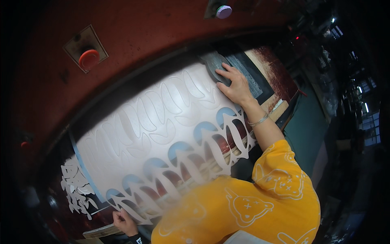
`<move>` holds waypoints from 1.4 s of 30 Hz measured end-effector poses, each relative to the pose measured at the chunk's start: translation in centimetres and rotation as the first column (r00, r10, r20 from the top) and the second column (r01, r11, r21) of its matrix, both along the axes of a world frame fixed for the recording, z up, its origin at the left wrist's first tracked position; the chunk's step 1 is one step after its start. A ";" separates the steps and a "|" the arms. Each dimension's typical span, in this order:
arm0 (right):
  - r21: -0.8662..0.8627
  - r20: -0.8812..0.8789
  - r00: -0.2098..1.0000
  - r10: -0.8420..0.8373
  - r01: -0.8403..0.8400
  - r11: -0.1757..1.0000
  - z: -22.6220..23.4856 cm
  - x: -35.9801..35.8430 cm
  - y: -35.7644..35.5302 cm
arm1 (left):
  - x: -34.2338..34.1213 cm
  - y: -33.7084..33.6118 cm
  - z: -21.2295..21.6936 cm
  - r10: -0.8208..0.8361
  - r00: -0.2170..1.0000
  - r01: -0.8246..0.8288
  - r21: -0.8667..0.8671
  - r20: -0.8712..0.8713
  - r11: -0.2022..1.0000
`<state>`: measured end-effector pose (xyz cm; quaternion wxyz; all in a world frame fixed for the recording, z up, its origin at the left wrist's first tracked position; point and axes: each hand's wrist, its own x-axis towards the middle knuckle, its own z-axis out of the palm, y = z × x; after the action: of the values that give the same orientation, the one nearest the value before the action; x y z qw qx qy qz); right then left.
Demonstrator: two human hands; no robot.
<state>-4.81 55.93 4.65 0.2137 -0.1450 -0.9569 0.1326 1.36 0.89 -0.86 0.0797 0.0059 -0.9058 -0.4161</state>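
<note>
My right hand [235, 85] lies with its fingers stretched out and apart on a dark grey, curved flat piece [213, 67] at the far right end of a white sheet [134, 122]. Outlines of several long curved shapes show in the sheet. Along its near side the sheet is an open lattice of cut-out holes [178, 173], hanging toward my yellow shirt. Blue surface shows through some holes. At the near left corner, my left hand [124, 223] is closed with its fingertips on the edge of this lattice; its thumb side faces the sheet.
A red machine body [146, 24] arches over the far side, with a red push button [89, 59] and a pale purple button [224, 12]. White cut pieces [75, 185] lie piled at the left. Wooden strips [101, 231] run along the near edge; a green surface [304, 118] lies right.
</note>
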 end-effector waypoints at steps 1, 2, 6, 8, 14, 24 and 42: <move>-0.008 0.002 1.000 0.005 -0.005 1.000 -0.1 0.0 0.0 | 0.0 0.0 -0.1 0.001 1.000 -0.001 -0.011 -0.012 1.000; -0.016 0.005 1.000 0.010 -0.010 1.000 -0.1 0.1 0.1 | 0.1 0.0 -0.1 0.001 1.000 -0.001 -0.021 -0.022 1.000; -0.025 0.019 1.000 0.020 -0.020 0.999 0.1 0.2 0.1 | 0.2 -0.2 -0.5 -0.004 0.999 0.004 -0.015 -0.033 1.000; -0.009 0.030 0.999 0.023 -0.022 1.000 0.1 0.2 0.2 | 0.2 -0.3 -0.6 -0.017 0.999 0.017 -0.007 -0.041 1.000; -0.286 -0.552 0.818 -0.165 0.000 0.958 0.8 1.6 1.8 | 0.1 -0.7 -1.2 -0.048 0.986 0.046 -0.012 -0.158 0.999; -0.034 -0.897 0.431 -0.096 0.150 0.988 10.7 -1.1 -1.3 | 0.2 -1.4 -2.1 -0.070 0.964 0.061 -0.041 -0.258 0.997; -0.184 0.138 0.977 -0.164 0.188 0.965 -3.9 21.2 3.6 | -0.4 -1.9 -3.4 -0.062 0.961 0.058 -0.023 -0.270 0.998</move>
<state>16.43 59.56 0.79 0.1507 -0.2576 -0.9338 0.1975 0.99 -1.03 -4.28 0.1904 -0.0789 -0.8891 -0.4086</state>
